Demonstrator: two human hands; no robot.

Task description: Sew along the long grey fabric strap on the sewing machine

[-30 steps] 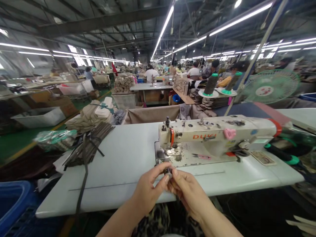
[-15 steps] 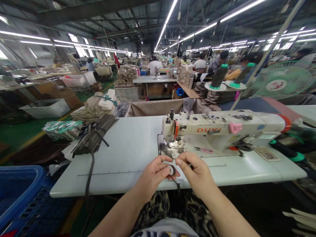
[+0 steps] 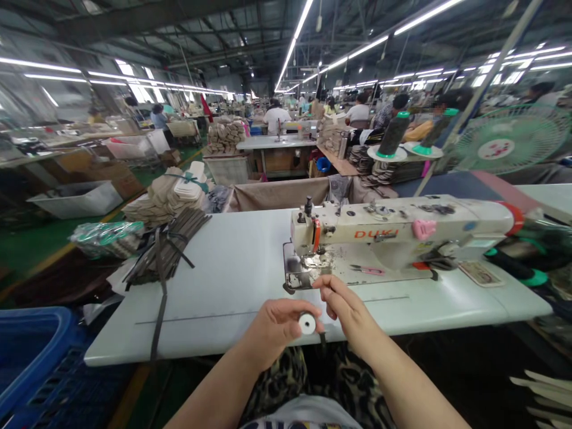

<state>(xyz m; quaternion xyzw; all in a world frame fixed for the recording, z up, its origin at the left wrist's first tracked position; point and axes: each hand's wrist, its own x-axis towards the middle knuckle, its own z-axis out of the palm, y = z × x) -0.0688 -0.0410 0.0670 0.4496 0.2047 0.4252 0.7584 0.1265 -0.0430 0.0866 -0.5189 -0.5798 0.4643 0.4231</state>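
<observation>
My left hand (image 3: 281,328) grips a small bobbin (image 3: 307,323) between thumb and fingers, over the table's front edge. The bobbin's white round end with a dark centre hole faces me; dark thread shows at its rim. My right hand (image 3: 346,307) is just above and right of the bobbin, fingertips pinched together. Whatever lies in that pinch is too fine to make out. Behind both hands stands a white sewing machine (image 3: 402,223), its needle area just beyond my right fingertips. Pink-handled thread snips (image 3: 369,270) lie on the machine bed.
A bundle of dark strips (image 3: 165,247) lies on the left of the white table (image 3: 223,262), one strip hanging over the front edge. A blue basket (image 3: 40,319) stands at lower left. Thread cones (image 3: 393,134) and a green fan (image 3: 504,143) are at the right. Co-workers sit farther back.
My left hand has turned the bobbin so its white end faces me and lowered it slightly. My right hand has drawn a little away from it. The view has shifted slightly.
</observation>
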